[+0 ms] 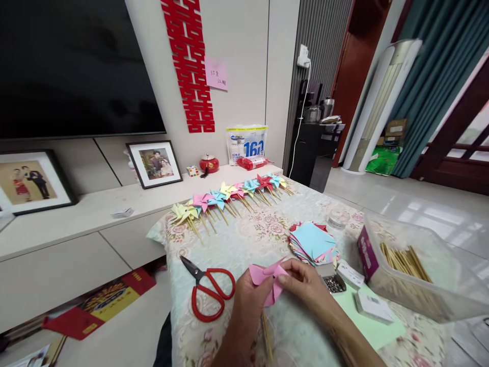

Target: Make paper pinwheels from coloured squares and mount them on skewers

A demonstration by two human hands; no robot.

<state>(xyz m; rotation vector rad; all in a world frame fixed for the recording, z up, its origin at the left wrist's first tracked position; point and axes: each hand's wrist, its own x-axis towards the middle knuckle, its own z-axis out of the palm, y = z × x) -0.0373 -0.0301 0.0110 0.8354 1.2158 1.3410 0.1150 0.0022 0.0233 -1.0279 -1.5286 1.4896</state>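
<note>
Between my hands is a pink paper pinwheel with a small dark pin at its centre. My left hand grips it from the left, the thumb pressed near the middle. On the other side, my right hand pinches a blade by the pin. A wooden stick shows below the pinwheel; whether it is joined to it I cannot tell. Red-handled scissors lie left of my left hand. Beyond my right hand sits a stack of coloured paper squares, with a small box of dark pins nearer.
A row of finished pinwheels lies along the far side of the flowered tablecloth. At right stands a clear plastic bin holding wooden sticks. Small white boxes rest on green paper. A round clear container is behind the stack.
</note>
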